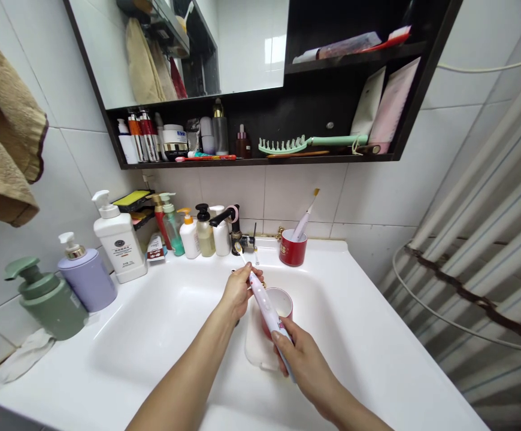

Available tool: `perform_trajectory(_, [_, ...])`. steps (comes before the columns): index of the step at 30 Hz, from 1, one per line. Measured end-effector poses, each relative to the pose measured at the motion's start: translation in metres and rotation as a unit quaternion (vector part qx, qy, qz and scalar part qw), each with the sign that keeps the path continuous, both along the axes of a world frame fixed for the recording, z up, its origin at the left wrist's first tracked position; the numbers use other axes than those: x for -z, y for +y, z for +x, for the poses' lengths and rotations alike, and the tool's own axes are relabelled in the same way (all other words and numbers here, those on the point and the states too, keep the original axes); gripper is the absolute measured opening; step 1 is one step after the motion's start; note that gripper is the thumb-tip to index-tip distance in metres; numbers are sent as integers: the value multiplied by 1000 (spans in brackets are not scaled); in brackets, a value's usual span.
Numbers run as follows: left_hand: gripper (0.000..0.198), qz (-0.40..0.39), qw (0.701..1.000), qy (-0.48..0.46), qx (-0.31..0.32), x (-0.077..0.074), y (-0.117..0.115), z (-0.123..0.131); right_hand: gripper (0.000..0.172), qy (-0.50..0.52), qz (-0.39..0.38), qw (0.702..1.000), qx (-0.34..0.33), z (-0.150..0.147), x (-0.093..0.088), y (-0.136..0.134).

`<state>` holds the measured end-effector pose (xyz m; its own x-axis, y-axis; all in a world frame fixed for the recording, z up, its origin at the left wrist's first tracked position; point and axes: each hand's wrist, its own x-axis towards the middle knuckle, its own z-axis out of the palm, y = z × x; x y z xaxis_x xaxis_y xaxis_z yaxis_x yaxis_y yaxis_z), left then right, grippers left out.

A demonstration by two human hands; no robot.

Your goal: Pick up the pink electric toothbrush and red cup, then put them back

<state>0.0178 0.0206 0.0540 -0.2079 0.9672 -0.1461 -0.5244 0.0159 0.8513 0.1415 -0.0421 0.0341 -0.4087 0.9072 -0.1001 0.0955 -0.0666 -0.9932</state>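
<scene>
A pale pink electric toothbrush (267, 304) slants over the sink, its bristle head pointing up toward the faucet. My left hand (237, 292) pinches it near the neck, where the brush head joins the handle. Around the lower part of the handle, my right hand (304, 354) is closed. Beneath the toothbrush, a red cup with a white inside (282, 297) stands in the sink, partly hidden by the handle and my right hand. It rests on or beside a white shallow tray (254, 350); the contact is hidden.
The white sink (153, 335) has a black faucet (236, 224) at the back. On the rear ledge, a red cup (293, 250) holds a second electric toothbrush (303, 221). Several pump bottles (119, 242) line the left side. Overhead hangs a dark cabinet (251, 160) with toiletries.
</scene>
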Motion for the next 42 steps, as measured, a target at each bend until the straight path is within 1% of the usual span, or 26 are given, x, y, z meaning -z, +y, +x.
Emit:
perform_trajectory(2, [19, 7, 1000, -1, -1, 0, 0, 1, 26, 2, -1, 1000, 3, 0, 2, 1])
perform_trajectory(6, [19, 3, 1000, -17, 8, 3, 1, 1, 23, 61, -69, 994, -52, 1, -3, -2])
perform_trajectory(8, [19, 2, 1000, -27, 14, 5, 2, 2, 22, 69, -79, 993, -56, 1, -5, -3])
perform_trajectory(11, [21, 8, 999, -28, 13, 8, 4, 3, 20, 32, -49, 998, -23, 0, -4, -4])
perform_trajectory(15, [22, 24, 999, -20, 11, 9, 4, 5, 21, 2, -13, 1000, -12, 0, 1, -1])
perform_trajectory(18, [20, 39, 999, -26, 17, 7, 3, 6, 23, -1, 16, 1000, 1, -1, 3, 1])
perform_trajectory(21, [20, 35, 998, -39, 21, 7, 3, 6, 20, 29, -28, 999, -24, -1, 1, -1])
perform_trajectory(25, [18, 28, 998, -51, 25, 9, 5, 5, 21, 68, -73, 994, -43, 1, -1, -2])
perform_trajectory(28, [17, 27, 997, -64, 35, 11, 6, 4, 23, 99, -109, 986, -75, 3, 0, -1])
perform_trajectory(29, [17, 28, 997, -65, 38, 11, 6, 4, 23, 92, -103, 988, -71, 3, 1, 0])
perform_trajectory(32, [17, 40, 997, -55, 38, 10, 5, 5, 23, 33, -28, 999, -22, 2, 4, 1])
perform_trajectory(34, [18, 48, 997, -49, 39, 10, 4, 6, 25, 14, -2, 1000, -7, 0, 6, 1])
perform_trajectory(39, [24, 47, 997, -34, 60, 6, -1, 12, 23, 51, -47, 997, -39, -4, 10, -2])
perform_trajectory(42, [27, 52, 996, 0, 71, -4, -6, 15, 24, 74, -24, 997, -19, -8, 6, 2])
